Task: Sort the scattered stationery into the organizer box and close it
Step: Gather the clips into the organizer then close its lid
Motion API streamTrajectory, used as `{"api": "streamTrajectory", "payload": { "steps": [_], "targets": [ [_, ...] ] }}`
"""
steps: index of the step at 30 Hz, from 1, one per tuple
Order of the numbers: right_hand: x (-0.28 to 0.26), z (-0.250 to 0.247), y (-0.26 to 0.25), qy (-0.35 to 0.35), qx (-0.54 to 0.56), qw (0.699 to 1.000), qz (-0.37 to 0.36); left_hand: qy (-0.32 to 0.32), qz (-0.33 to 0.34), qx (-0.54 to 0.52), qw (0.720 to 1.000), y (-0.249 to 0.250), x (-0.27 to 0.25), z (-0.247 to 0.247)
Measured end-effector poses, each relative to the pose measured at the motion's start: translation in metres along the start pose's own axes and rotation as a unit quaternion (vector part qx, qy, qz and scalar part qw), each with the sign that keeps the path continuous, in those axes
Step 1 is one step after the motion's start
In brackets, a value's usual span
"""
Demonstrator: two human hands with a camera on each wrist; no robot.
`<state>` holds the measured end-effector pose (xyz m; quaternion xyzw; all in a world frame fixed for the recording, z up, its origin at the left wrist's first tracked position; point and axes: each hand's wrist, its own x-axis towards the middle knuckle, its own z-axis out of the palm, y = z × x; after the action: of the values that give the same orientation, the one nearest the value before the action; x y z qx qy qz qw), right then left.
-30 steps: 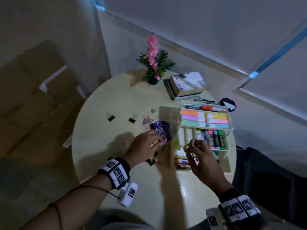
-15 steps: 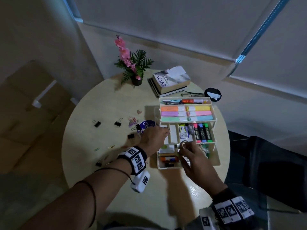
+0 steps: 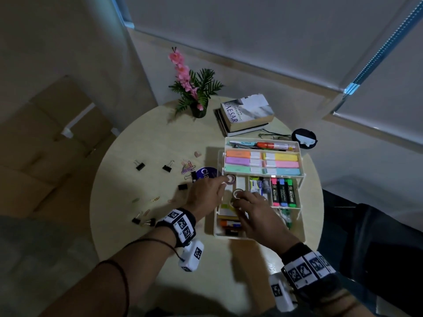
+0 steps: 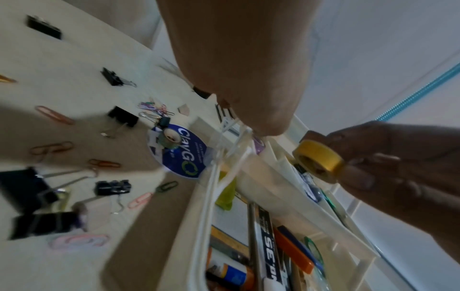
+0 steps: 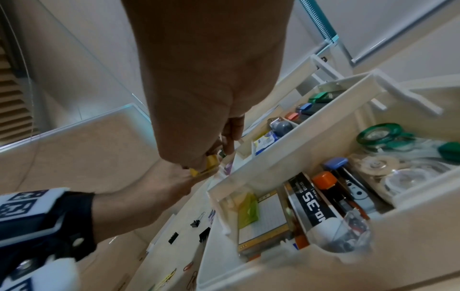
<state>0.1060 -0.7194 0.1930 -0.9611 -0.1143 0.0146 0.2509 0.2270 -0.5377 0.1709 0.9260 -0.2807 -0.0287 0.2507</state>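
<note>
Just beyond the two grips, the raised top tray [image 3: 263,162] of the organizer box [image 3: 299,227] overhangs and blocks the way forward. Left of the left grip [image 3: 206,195], binder clips [image 3: 182,186], paper clips [image 3: 188,166] and a round sticker [image 3: 207,173] crowd the table [image 3: 142,184]. Nearer the person the table lies bare.

The white organizer box [image 3: 299,177] sat wide open on the table, tiers stepped back: pastel highlighters [image 3: 262,163] up top, dark markers [image 3: 283,192] in the middle tray. A yellow tape roll [image 4: 317,160] hovered over that tray. Binder clips [image 3: 139,166] and paper clips [image 4: 53,115] lay scattered left of it.
</note>
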Motion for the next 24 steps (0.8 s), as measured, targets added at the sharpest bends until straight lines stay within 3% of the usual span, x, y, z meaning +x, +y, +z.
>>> {"api": "streamTrajectory", "payload": {
  "steps": [9, 17, 24],
  "targets": [
    [0.044, 0.024, 0.01, 0.001, -0.049, 0.999, -0.012, -0.006, -0.102, -0.017, 0.995, -0.087, -0.04, -0.031],
    [0.053, 0.024, 0.008, 0.011, -0.144, 0.989, 0.033, -0.051, -0.148, -0.015, 0.988, -0.122, -0.036, -0.036],
    [0.061, 0.024, -0.007, 0.063, -0.172, 0.98, 0.083, -0.108, -0.116, -0.001, 0.987, -0.122, -0.008, -0.022]
  ]
}}
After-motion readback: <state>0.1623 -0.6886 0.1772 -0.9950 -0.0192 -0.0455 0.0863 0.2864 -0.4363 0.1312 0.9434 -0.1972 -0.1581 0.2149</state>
